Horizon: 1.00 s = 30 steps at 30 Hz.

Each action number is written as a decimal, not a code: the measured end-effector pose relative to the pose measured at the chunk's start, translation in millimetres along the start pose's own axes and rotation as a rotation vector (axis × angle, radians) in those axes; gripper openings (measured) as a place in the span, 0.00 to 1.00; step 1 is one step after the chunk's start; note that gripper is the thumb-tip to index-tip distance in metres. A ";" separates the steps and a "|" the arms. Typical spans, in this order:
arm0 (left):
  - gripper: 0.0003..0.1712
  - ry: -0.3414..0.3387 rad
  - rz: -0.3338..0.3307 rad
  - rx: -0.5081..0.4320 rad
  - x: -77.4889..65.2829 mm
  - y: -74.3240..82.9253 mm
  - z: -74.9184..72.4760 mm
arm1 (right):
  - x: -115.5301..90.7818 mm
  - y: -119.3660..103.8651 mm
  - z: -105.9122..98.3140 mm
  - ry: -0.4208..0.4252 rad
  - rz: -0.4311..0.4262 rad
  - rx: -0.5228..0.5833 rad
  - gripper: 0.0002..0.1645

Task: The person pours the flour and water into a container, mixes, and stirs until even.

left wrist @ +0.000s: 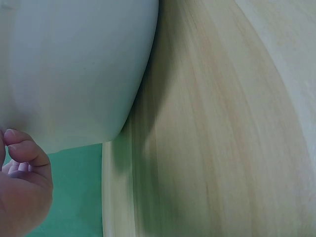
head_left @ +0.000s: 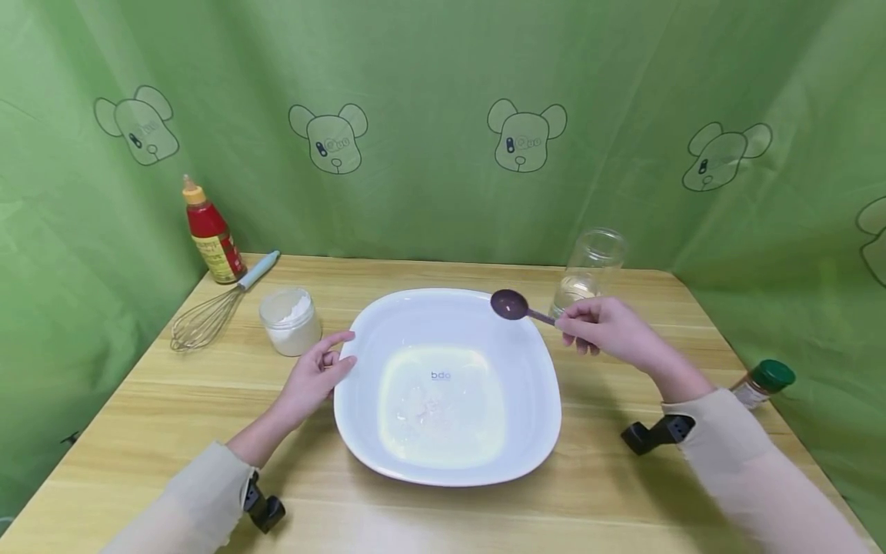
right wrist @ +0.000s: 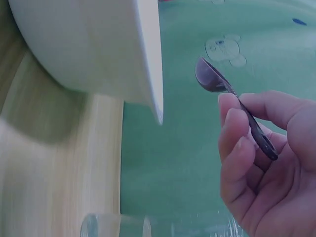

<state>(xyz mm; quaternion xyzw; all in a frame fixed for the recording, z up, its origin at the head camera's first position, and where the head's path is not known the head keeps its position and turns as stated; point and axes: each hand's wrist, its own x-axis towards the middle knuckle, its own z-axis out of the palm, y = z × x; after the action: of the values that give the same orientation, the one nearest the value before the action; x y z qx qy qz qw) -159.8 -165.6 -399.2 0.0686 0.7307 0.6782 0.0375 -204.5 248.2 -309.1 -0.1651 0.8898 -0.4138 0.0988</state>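
Note:
A white basin stands on the table, with small pinkish bits on its bottom. My left hand grips its left rim, thumb on the edge and fingers around the outside. In the left wrist view, those fingers touch the basin's wall. My right hand pinches the handle of a dark purple measuring spoon. The spoon's bowl is over the basin's back right rim, facing up, with a glint inside; its contents are unclear. Behind the right hand stands a glass with clear liquid low in it.
To the left are an open jar of white powder, a whisk with a blue handle and a red sauce bottle. A green-capped spice jar is by the right forearm. A green curtain surrounds the table.

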 end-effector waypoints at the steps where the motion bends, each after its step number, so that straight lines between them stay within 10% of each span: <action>1: 0.26 -0.001 0.001 -0.001 -0.1 0.1 0.0 | 1.7 -1.1 2.6 -0.007 -0.004 0.000 0.13; 19: 0.25 0.002 0.009 0.002 0.4 -0.2 -0.5 | 24.6 -23.4 44.9 -0.089 -0.137 -0.102 0.08; 30: 0.25 0.002 0.001 -0.012 1.1 -1.2 -0.5 | 33.5 -39.6 72.1 -0.177 -0.177 -0.400 0.05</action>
<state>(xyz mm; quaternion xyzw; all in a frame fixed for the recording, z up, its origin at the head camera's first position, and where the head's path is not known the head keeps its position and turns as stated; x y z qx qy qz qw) -161.0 -166.0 -400.3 0.0680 0.7266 0.6827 0.0368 -204.7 160.9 -326.0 -0.2944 0.9240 -0.2204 0.1051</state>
